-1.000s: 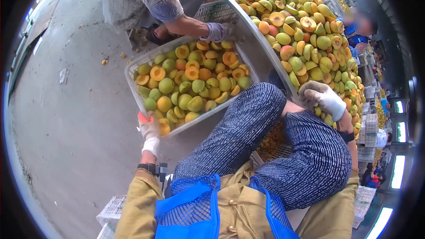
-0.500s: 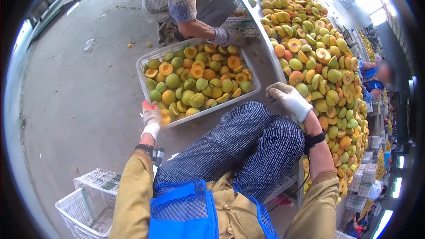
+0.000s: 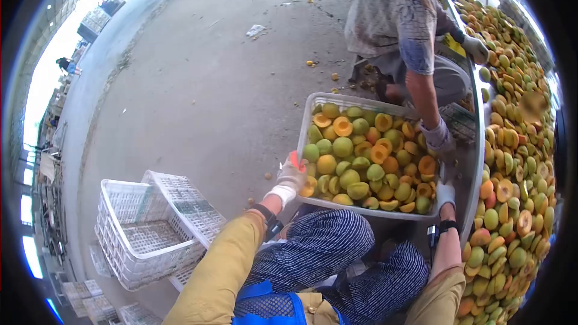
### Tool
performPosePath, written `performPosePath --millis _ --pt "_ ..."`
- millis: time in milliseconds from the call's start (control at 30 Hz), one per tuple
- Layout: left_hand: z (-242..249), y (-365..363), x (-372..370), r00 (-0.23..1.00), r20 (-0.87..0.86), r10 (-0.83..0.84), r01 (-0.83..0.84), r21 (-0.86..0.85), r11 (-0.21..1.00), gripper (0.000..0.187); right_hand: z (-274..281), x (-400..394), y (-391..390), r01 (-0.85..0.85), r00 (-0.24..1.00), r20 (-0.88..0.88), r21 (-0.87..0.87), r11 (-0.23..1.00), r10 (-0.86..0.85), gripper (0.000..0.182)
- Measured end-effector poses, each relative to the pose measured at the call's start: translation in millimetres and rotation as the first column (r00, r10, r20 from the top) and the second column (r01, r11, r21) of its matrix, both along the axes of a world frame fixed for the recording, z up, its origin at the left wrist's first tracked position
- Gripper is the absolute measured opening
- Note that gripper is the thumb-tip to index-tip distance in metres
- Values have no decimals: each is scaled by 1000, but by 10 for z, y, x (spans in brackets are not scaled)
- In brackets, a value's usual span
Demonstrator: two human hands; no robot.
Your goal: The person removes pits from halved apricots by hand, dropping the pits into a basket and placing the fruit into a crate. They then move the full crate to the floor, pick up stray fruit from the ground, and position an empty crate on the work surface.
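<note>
A white crate full of halved green and orange fruit is over my knees. My gloved left hand is closed on its near left corner, with something red at the fingers. At the right end of the crate is my gloved right hand, its fingers partly hidden beside the rim. Just above it, a co-worker's gloved hand touches the same end. The co-worker's other gloved hand is at the edge of the fruit table.
Along the right runs a table with a metal edge, heaped with halved fruit. Empty white crates stand at the lower left. The co-worker sits beyond the full crate. Fruit scraps dot the floor.
My right hand has moved from the table edge to the crate's right end. The view has turned left, so the crate and co-worker appear further right. The crate looks closer to my knees.
</note>
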State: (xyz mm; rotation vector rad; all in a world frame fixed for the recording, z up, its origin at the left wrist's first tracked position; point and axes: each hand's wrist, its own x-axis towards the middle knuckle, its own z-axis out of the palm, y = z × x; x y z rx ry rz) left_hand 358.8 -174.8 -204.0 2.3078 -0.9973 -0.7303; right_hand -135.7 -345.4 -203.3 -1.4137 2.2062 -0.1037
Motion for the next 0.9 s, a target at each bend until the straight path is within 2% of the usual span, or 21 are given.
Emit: performPosePath --millis 33,67,100,133,167,200,267,300,333,367,433,567,667,767,833,900 --pt "-8 5 -6 1000 -5 9 -9 -46 999 40 -751 -533 -124 -16 1000 -17 -40 999 15 62" --pt "-61 7 12 999 -36 1 -4 -80 997 40 -584 -486 -40 54 984 174 -45 998 -45 58" --pt "-111 4 46 998 -62 -16 9 -112 994 41 -916 -718 -30 132 940 327 -97 987 -94 54" --pt "-156 9 64 996 -77 -35 25 -129 991 42 -837 -661 36 214 806 560 21 977 -189 52" --pt "-159 24 85 993 -98 -63 48 -141 989 43 -679 -689 137 270 611 732 165 949 -301 51" --pt "-78 28 89 987 -147 -61 39 -148 988 45 -715 -758 180 236 562 778 173 956 -280 53" --pt "17 54 101 986 -165 -19 -10 -171 985 41 -871 -892 197 215 574 783 138 967 -239 54" --pt "0 45 53 982 -188 -6 -30 -189 981 40 -906 -984 221 237 631 743 88 968 -222 53" --pt "-96 31 76 993 -109 -43 13 -261 965 42 -907 -1034 151 253 679 708 21 967 -193 52" --pt "-177 23 75 988 -145 -45 8 -247 969 43 -896 -1095 104 260 695 699 -27 965 -168 49" --pt "-34 44 131 978 -202 -53 12 -198 980 47 -902 -983 145 277 715 686 -98 956 -137 43" --pt "224 -23 242 978 -198 -60 44 -85 995 42 -621 -882 137 300 838 490 -49 953 -239 45" --pt "237 -74 343 978 -188 -90 76 -83 994 43 -721 -933 275 373 774 588 -124 920 -235 43" --pt "255 -119 429 968 -228 -103 76 -122 990 43 -223 -372 328 423 705 637 -23 906 -313 41" --pt "251 -136 479 960 -259 -111 86 -104 991 41 -181 -340 361 427 710 621 -5 904 -332 40" --pt "287 -164 540 980 -165 -107 79 -169 982 40 -125 -153 415 281 871 442 -95 955 -212 41"
